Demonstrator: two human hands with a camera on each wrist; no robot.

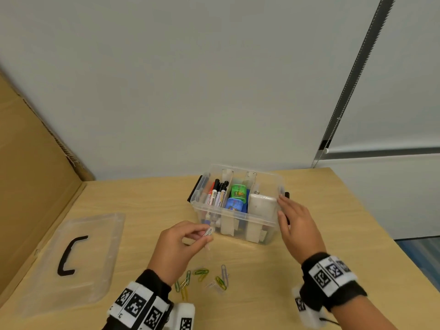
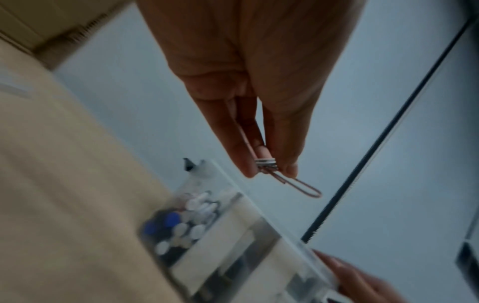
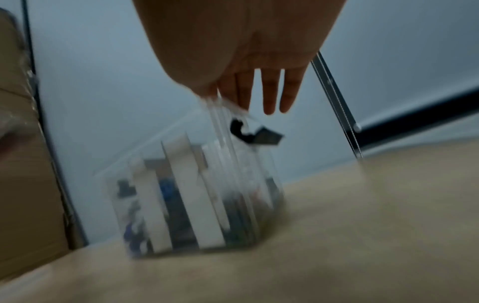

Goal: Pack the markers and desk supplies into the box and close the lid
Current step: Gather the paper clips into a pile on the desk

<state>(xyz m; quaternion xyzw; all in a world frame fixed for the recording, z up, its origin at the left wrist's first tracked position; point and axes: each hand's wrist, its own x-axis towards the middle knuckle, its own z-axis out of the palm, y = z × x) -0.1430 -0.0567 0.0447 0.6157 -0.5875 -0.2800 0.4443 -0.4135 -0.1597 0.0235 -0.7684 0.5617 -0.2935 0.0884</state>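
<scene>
- Pinching a paper clip (image 1: 209, 231) between thumb and fingers (image 2: 245, 164), the left hand (image 1: 177, 246) holds it just short of the clear box (image 1: 234, 225), at the box's 7 o'clock corner, apparently ready to drop it in.
- Steadying that box, the right hand (image 1: 295, 225) lies with straight, relaxed fingers (image 3: 269, 96) against its 3 o'clock wall, gripping nothing.
- Standing at 12 o'clock on the bench (image 1: 333, 234), the box has three compartments: markers (image 1: 215, 194) at 9 o'clock, green and blue items in the middle, a white block (image 1: 262, 206) at 3 o'clock.
- Waiting at 6 o'clock near the wrists, loose paper clips (image 1: 202, 279) are not yet packed.
- Lying flat at 9 o'clock, well apart from the box, the lid (image 1: 100, 234) shows its black handle (image 1: 69, 256).
</scene>
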